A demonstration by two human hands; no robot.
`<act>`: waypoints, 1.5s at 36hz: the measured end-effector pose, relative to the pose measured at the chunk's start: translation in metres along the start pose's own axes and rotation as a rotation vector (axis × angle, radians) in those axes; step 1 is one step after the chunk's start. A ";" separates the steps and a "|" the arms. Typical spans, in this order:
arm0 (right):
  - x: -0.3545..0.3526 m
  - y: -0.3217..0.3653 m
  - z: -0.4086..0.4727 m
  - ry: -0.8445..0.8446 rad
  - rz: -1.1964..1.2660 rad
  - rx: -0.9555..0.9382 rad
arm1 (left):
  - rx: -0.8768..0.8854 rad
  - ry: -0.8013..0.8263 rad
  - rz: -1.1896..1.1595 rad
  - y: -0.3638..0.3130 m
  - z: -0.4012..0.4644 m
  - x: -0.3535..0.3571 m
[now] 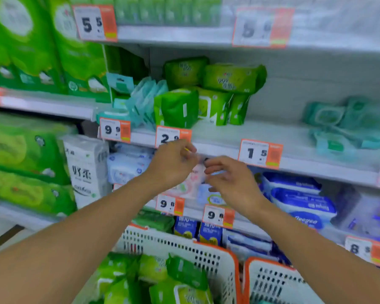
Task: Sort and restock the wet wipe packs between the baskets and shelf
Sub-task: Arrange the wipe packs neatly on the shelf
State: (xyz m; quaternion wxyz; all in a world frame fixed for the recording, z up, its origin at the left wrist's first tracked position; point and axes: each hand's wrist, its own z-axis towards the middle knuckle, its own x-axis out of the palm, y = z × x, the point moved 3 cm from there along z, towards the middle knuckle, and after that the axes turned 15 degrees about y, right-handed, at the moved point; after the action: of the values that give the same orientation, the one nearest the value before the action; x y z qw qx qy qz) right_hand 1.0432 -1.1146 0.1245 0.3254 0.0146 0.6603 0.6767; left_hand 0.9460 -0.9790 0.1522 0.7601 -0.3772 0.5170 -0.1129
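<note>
Green wet wipe packs [180, 108] stand on the middle shelf [217, 134], and more green packs [154, 275] lie in the white basket [206, 251] below me; a second basket [272, 279] is just beside it. Both my hands are raised in front of the shelf edge, close together. My left hand [173, 165] has its fingers curled, my right hand [230, 178] too, but blur hides what each grip holds.

A white shelf [219, 137] carries stacked green wet wipe packs [206, 93], teal packs [347, 126] well apart at right, pale sachets [145, 102] at left
</note>
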 end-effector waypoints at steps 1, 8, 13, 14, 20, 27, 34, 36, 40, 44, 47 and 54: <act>-0.024 0.026 0.008 -0.085 -0.086 -0.125 | 0.113 -0.098 -0.024 -0.021 0.017 -0.015; -0.128 0.071 0.088 -0.336 -0.364 -0.093 | 0.107 -0.095 0.409 -0.071 0.130 -0.035; -0.171 0.037 0.140 -0.405 0.124 0.090 | -0.047 -0.068 0.036 -0.056 0.172 -0.013; -0.178 0.036 0.149 -0.389 0.196 0.096 | -0.062 -0.076 -0.058 -0.054 0.179 -0.013; -0.211 0.049 0.191 -0.289 0.580 0.135 | -0.002 -0.008 -0.305 -0.047 0.201 -0.015; -0.206 0.069 0.204 -0.136 0.420 0.327 | 0.010 0.011 -0.445 -0.036 0.207 0.002; -0.208 0.035 0.160 -0.178 0.568 0.113 | -0.125 -0.034 -1.128 -0.057 0.186 0.004; -0.203 0.030 0.137 -0.171 0.615 0.067 | -0.101 0.005 -1.260 -0.067 0.178 0.001; -0.196 0.019 0.093 -0.068 0.712 -0.031 | -0.056 0.093 -1.391 -0.088 0.156 -0.003; -0.200 0.024 0.054 0.000 0.595 -0.133 | -0.054 0.230 -1.305 -0.102 0.128 -0.003; -0.204 0.027 0.030 0.059 0.542 -0.138 | -0.057 0.214 -1.308 -0.093 0.103 -0.009; -0.172 0.039 -0.008 0.229 0.612 -0.215 | -0.066 0.215 -1.190 -0.064 0.033 -0.009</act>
State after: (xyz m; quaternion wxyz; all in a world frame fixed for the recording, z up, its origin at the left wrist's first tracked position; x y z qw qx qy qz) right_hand 1.1584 -1.1973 0.2292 0.0306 0.1017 0.5825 0.8059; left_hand 0.9851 -1.0032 0.2091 0.4978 -0.6115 0.2945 -0.5399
